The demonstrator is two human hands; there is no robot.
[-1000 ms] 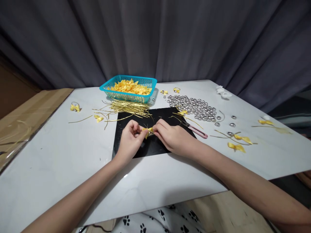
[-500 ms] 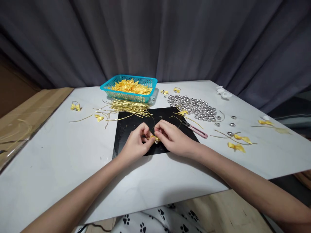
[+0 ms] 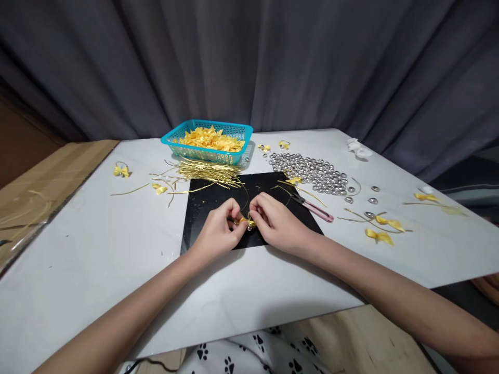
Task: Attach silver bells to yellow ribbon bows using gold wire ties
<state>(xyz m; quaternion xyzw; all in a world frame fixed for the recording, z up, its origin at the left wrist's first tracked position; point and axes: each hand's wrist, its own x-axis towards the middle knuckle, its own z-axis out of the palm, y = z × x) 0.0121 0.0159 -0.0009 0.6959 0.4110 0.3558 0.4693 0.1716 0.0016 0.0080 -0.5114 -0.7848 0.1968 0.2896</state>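
My left hand (image 3: 219,231) and my right hand (image 3: 275,221) meet over the front of a black mat (image 3: 218,197). Both pinch one small yellow ribbon bow (image 3: 248,223) with a thin gold wire tie round it, and a small silver bell shows under it. The fingers of both hands are closed on the bow and wire. A gold wire end curves up from between the fingertips.
A teal basket (image 3: 207,149) of yellow bows stands at the back. A heap of gold wire ties (image 3: 206,172) lies in front of it. Silver bells (image 3: 312,172) are piled at right, with pink-handled scissors (image 3: 315,209) and loose bows (image 3: 380,236) nearby. Cardboard (image 3: 35,187) lies left.
Both hands have drawn slightly nearer to me with the bow, which has turned from spread flat to bunched between the fingertips. Since half a second ago almost nothing has moved.
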